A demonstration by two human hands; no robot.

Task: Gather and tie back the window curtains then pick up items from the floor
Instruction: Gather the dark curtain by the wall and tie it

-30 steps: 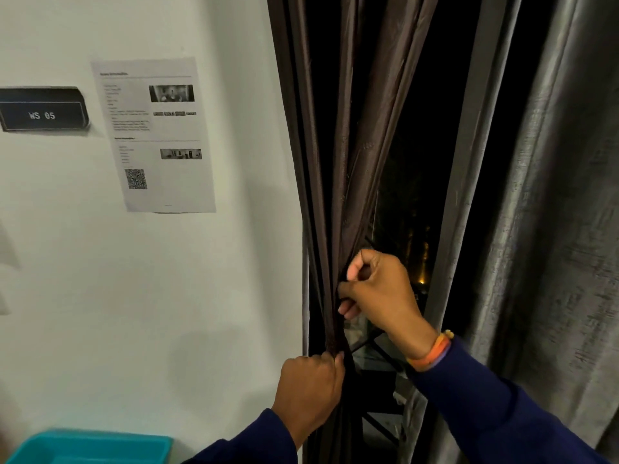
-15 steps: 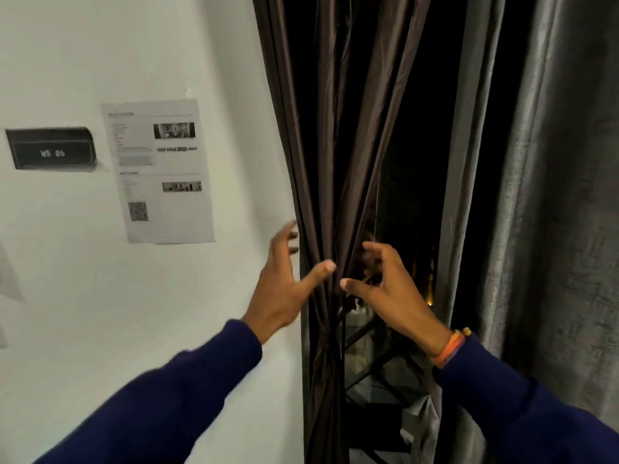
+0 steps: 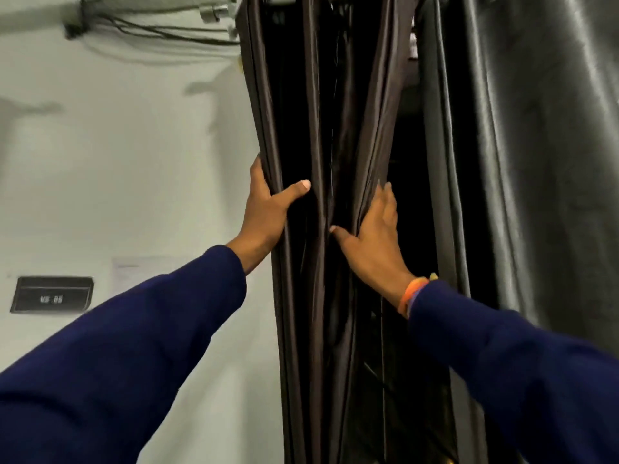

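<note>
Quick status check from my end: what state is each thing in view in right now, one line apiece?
Brown curtain: bunched into narrow folds, hanging, no tie visible on it.
Grey curtain: hanging loose at the right, untouched.
Left hand: wrapped round the brown curtain's left edge, thumb across the front.
Right hand: fingers straight, pressing the folds from the right.
Wall sign: mounted on the wall, text blurred.
Cables: bundled, running along the top of the wall.

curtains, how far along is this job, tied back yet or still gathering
Done: the dark brown satin curtain is bunched into narrow folds beside the white wall. In hand: the left hand cups its left edge and the right hand presses its right edge, squeezing the folds together. Left: no tie-back shows around it, the grey textured curtain hangs loose, and the floor items are out of view.
</note>
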